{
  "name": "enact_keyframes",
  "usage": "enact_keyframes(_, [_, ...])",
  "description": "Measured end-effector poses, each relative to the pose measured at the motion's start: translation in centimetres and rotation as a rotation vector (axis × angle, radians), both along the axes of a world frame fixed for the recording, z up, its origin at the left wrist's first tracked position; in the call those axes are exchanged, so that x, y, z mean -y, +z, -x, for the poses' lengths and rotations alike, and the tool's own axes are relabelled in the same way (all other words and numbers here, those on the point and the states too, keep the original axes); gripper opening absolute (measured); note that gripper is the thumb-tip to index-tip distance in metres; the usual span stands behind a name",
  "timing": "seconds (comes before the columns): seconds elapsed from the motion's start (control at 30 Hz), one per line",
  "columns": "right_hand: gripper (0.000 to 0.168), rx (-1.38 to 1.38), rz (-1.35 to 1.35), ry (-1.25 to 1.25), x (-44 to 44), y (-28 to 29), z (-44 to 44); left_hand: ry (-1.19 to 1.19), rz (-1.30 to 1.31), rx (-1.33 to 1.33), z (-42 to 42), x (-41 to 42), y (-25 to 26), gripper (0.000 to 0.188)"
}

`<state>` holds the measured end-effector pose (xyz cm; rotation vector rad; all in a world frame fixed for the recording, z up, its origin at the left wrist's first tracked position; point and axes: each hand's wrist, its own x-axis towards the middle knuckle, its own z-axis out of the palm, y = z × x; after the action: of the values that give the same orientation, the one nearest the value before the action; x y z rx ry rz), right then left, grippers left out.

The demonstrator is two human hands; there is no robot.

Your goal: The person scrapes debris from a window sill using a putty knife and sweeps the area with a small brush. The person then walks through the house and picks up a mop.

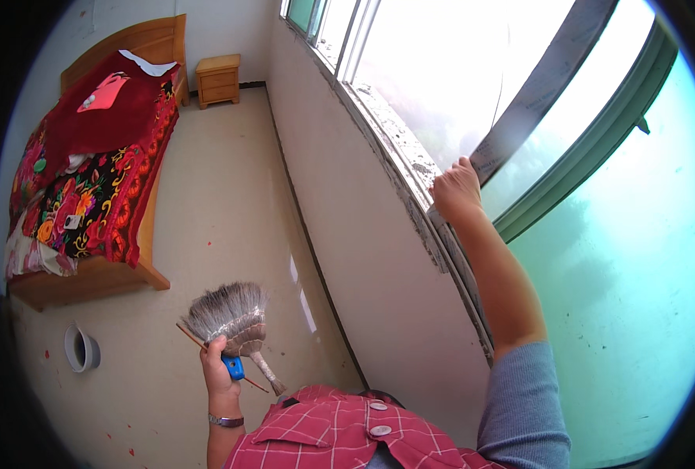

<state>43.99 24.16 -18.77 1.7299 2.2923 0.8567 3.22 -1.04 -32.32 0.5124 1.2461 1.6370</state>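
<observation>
My left hand [215,366], with a watch at the wrist, is out over the floor. It grips a short hand broom [230,313], bristles pointing away from me, a blue plastic tool [233,367] and a thin brown stick [192,336]. What the blue tool is exactly, I cannot tell. My right hand [457,189] reaches to the window and is closed around the lower part of a grey upright of the window frame [520,108], just above the sill. Its fingertips are hidden. Under it runs the window track [403,138], with crumbled debris along the outer ledge.
Green-tinted glass [623,281] fills the right side. A wooden bed [89,278] with a floral blanket [83,202] stands left, a nightstand [218,80] at the far wall. A grey bucket [82,350] sits on the tiled floor [221,193], where small red scraps lie.
</observation>
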Motion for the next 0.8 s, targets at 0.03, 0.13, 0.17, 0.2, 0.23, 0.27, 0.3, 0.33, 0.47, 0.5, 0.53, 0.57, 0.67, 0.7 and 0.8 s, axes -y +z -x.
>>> enact_keyframes(0.03, [0.030, -0.036, -0.004, 0.009, 1.2, 0.6, -0.1, -0.040, -0.012, 0.043, 0.1, -0.4, 0.3, 0.041])
enact_keyframes(0.13, [0.028, -0.144, -0.023, 0.017, 5.8, 3.7, 0.2, -0.139, -0.038, 0.148, 0.3, -2.6, 2.1, 0.040])
enact_keyframes(0.17, [0.026, -0.187, -0.037, 0.013, 6.6, 4.2, 0.5, -0.152, -0.045, 0.158, 0.1, -4.1, 2.7, 0.040])
enact_keyframes(0.2, [0.023, -0.207, -0.059, 0.018, 7.5, 4.8, 0.7, -0.158, -0.043, 0.171, -0.3, -5.2, 3.3, 0.041])
enact_keyframes(0.23, [0.023, -0.235, -0.092, 0.012, 8.3, 4.6, 0.4, -0.199, -0.040, 0.172, -0.9, -6.9, 3.1, 0.041])
enact_keyframes(0.27, [0.029, -0.240, -0.121, -0.001, 9.1, 4.4, 0.0, -0.240, -0.037, 0.174, -1.6, -8.6, 2.9, 0.041])
enact_keyframes(0.3, [0.033, -0.306, -0.116, -0.041, 10.2, 4.5, -0.1, -0.278, -0.030, 0.171, -2.0, -10.1, 3.0, 0.041])
enact_keyframes(0.33, [0.036, -0.291, -0.145, -0.053, 10.9, 4.6, -0.2, -0.302, -0.041, 0.163, -2.6, -11.7, 3.3, 0.042])
enact_keyframes(0.47, [0.042, -0.188, -0.217, 0.003, 11.5, 4.4, -0.2, -0.456, -0.076, 0.146, -5.4, -19.4, 4.7, 0.043])
enact_keyframes(0.5, [0.042, -0.155, -0.221, -0.036, 11.4, 4.3, -0.3, -0.512, -0.083, 0.151, -6.3, -21.6, 5.0, 0.043])
enact_keyframes(0.53, [0.042, -0.129, -0.214, -0.059, 10.8, 4.5, -0.3, -0.551, -0.091, 0.165, -6.7, -23.5, 5.5, 0.047])
enact_keyframes(0.57, [0.042, -0.102, -0.206, -0.082, 10.2, 4.7, -0.3, -0.571, -0.103, 0.156, -7.2, -25.1, 6.4, 0.048])
enact_keyframes(0.67, [0.033, -0.032, -0.283, -0.143, 8.7, 3.8, -0.3, -0.628, -0.101, 0.147, -7.8, -30.7, 8.4, 0.054])
enact_keyframes(0.7, [0.031, -0.039, -0.297, -0.175, 8.5, 3.2, 0.2, -0.662, -0.101, 0.121, -6.9, -32.4, 8.7, 0.055])
enact_keyframes(0.8, [0.026, -0.114, -0.414, -0.296, 7.2, 3.3, 2.1, -0.701, -0.138, 0.066, -5.1, -37.4, 9.9, 0.057])
